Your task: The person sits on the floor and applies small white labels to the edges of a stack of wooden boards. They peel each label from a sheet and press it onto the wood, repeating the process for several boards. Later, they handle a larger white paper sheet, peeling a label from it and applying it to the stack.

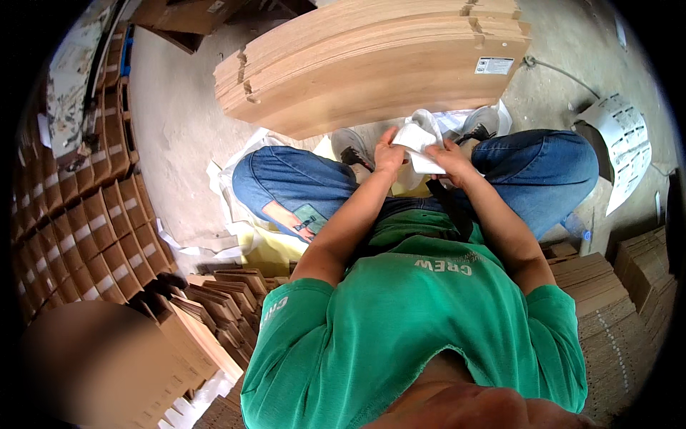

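Note:
A curled white strip, paper-like, lies between my hands above my lap. My left hand is closed on its left side. My right hand grips the other side, where a flat folded part shows under the fingers. Just beyond my hands and shoes stands a thick stack of flat brown boards on its long edge. A small white printed label is stuck on its near face, toward the right end.
Divided brown cardboard trays stand at the left. Folded cardboard pieces are packed by my left side, with cardboard stacks at my right. A curved white printed sheet and a plastic bottle lie right of my knee.

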A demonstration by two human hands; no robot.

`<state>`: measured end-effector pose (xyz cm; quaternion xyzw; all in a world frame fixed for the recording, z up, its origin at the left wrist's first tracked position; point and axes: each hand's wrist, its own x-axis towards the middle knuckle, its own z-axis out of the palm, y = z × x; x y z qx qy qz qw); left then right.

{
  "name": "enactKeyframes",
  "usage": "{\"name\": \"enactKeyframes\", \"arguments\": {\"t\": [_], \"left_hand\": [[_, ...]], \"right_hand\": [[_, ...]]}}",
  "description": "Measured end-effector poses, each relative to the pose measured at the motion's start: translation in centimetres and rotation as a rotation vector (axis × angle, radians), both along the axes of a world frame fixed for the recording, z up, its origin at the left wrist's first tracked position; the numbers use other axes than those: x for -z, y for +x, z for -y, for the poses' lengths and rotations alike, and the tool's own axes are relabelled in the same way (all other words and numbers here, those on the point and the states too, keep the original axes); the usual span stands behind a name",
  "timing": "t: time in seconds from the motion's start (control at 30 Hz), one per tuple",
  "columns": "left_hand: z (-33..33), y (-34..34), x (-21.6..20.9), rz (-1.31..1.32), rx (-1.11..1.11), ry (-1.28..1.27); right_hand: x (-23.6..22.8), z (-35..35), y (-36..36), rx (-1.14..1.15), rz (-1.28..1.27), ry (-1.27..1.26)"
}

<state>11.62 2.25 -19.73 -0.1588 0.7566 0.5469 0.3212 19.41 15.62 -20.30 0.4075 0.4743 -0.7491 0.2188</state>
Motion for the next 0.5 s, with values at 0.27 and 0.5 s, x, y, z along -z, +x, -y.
{"name": "enactKeyframes", "arguments": {"t": [0.27,0.5], "left_hand": [[1.4,-2.0,-1.9,-0.242,-0.243,0.198],[4.9,-7.4,-8.4,-0.259,-0.334,0.286]], "right_hand": [[-1.9,-0.8,-0.5,0.132,0.002,0.366],[-1.9,-1.1,-0.8,0.175,-0.250,0.336]]}}
